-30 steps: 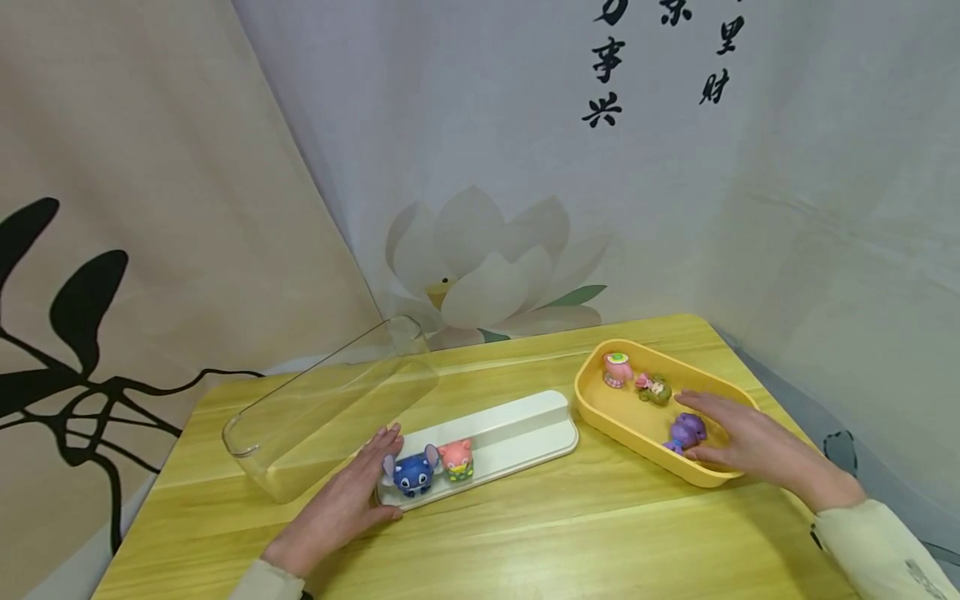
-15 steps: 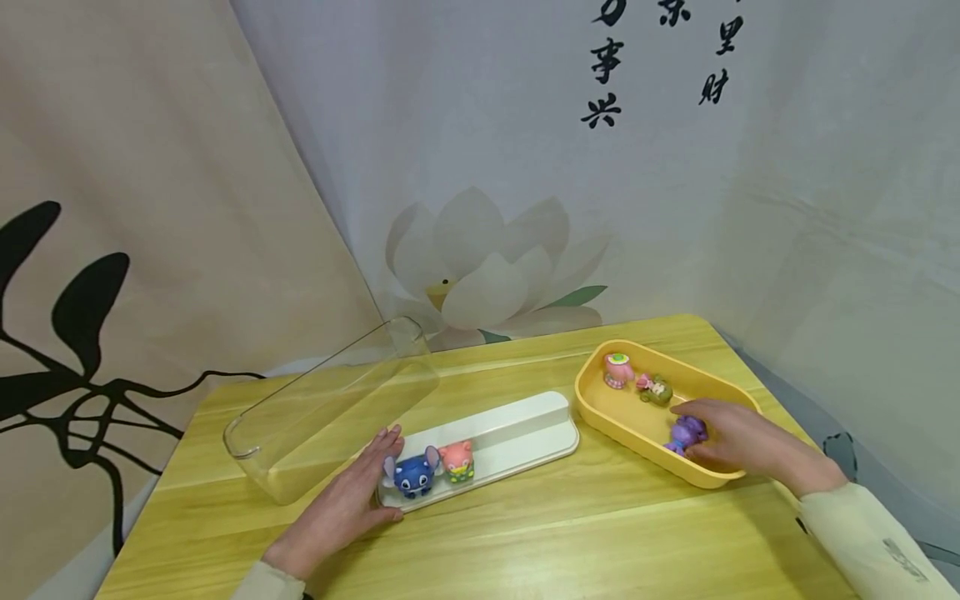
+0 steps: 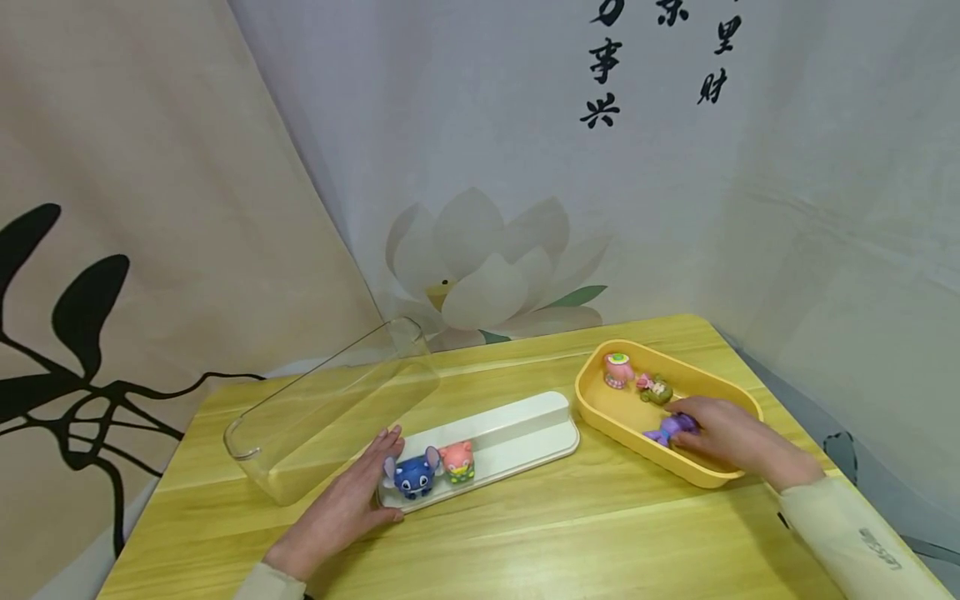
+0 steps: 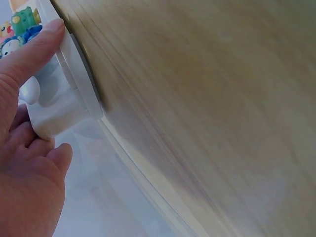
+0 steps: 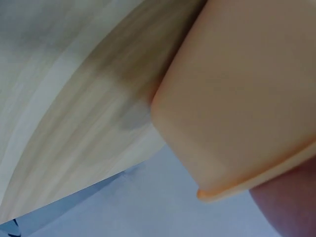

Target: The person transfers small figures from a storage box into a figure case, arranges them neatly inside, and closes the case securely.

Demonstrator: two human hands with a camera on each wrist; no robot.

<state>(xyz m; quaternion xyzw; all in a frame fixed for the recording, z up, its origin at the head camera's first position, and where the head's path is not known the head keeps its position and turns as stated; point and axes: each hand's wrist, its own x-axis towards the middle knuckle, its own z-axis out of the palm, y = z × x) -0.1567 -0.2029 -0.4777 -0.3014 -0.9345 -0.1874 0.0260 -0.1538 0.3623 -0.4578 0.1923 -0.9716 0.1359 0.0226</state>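
Note:
My left hand [image 3: 341,504] grips the left end of a white stepped base [image 3: 517,433], its thumb [image 4: 42,44] along the near side and fingers at the other side. On that end stand a blue big-eared figurine [image 3: 414,475] and a pink-and-green figurine [image 3: 457,461]. Inside a yellow tray [image 3: 637,446], my right hand [image 3: 723,433] pinches a purple figurine [image 3: 667,429], partly covered by the fingers. Farther back in the tray lie a pink figurine [image 3: 618,370] and an olive-green one [image 3: 656,389]. The right wrist view shows mostly the tray's outer wall [image 5: 237,98].
A clear open box [image 3: 337,400] stands behind the left hand, tilted in line with the table's left side. All of this is on a wooden table [image 3: 525,533]. A printed curtain [image 3: 487,167] hangs right behind the table.
My right hand has closed its fingers on the purple figurine and shifted left, turning the figurine inside the tray. The left hand and the base have stayed in place.

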